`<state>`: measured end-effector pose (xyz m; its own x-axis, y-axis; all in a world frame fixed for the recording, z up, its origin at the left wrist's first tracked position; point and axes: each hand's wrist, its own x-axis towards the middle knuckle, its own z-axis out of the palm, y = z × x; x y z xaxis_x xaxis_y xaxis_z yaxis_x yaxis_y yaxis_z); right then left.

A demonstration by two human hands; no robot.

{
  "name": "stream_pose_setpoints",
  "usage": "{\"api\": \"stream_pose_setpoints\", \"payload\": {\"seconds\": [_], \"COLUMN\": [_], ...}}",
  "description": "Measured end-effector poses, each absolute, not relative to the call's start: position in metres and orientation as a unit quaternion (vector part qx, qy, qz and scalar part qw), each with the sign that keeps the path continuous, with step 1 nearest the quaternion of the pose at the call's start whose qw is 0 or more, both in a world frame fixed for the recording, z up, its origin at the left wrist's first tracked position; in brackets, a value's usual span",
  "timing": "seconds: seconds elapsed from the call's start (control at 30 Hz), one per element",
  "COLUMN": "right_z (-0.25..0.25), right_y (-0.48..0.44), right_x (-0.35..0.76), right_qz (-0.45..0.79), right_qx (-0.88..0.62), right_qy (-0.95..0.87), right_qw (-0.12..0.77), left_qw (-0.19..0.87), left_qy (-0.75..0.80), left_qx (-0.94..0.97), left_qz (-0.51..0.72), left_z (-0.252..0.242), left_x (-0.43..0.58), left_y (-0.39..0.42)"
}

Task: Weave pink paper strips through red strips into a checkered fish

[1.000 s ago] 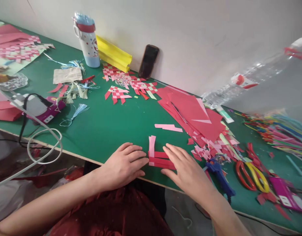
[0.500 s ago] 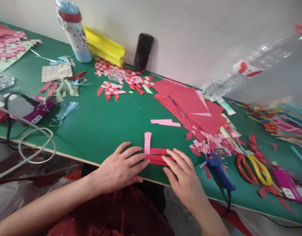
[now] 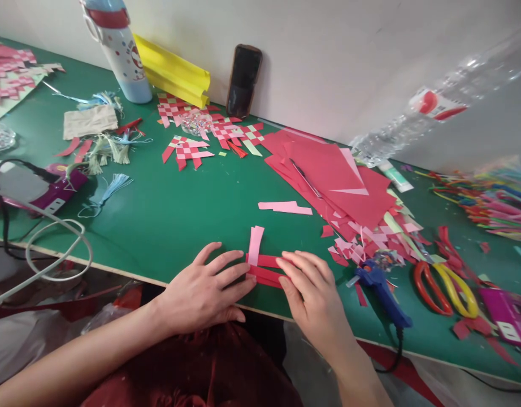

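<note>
Two red paper strips (image 3: 266, 276) lie side by side near the table's front edge, their right ends partly hidden by fingers. Pink paper strips (image 3: 255, 243) cross them at their left end and point away from me. My left hand (image 3: 213, 288) rests flat with its fingers spread, fingertips pressing on the left end of the strips. My right hand (image 3: 313, 288) has its fingers bent, with thumb and fingertips closed on the right end of the red strips. Just beyond, two loose pink strips (image 3: 285, 208) lie on the green table.
Red paper sheets (image 3: 328, 175), a pen (image 3: 305, 178) and paper scraps (image 3: 349, 249) lie to the right, near a blue glue gun (image 3: 383, 294) and scissors (image 3: 432, 288). Woven checked pieces (image 3: 186, 150), tassels (image 3: 110, 189), a drinking bottle (image 3: 125, 62) and a phone (image 3: 243, 82) stand or lie farther back.
My right hand has shifted slightly left along the red strips, its fingers more bent. The upright pink strips lean a little more to the right. My left hand stays at their left end.
</note>
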<state>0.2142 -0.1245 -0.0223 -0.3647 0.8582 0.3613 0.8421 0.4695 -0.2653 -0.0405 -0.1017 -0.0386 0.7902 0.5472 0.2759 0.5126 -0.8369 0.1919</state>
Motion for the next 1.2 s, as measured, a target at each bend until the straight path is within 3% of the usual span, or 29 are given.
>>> {"api": "stream_pose_setpoints", "payload": {"seconds": [0.23,1.2], "right_z": [-0.027,-0.027], "right_y": [-0.106,-0.123], "right_x": [0.199,0.213], "right_qz": [0.011,0.003], "right_qx": [-0.494,-0.483], "right_qy": [-0.851,-0.853], "right_qw": [0.174,0.197], "left_qw": [0.04,0.065], "left_qy": [0.293,0.313], "left_qx": [0.943,0.935], "left_qz": [0.15,0.151], "left_z": [-0.036,-0.037], "left_x": [-0.039,-0.038], "left_y": [-0.102,-0.102]}}
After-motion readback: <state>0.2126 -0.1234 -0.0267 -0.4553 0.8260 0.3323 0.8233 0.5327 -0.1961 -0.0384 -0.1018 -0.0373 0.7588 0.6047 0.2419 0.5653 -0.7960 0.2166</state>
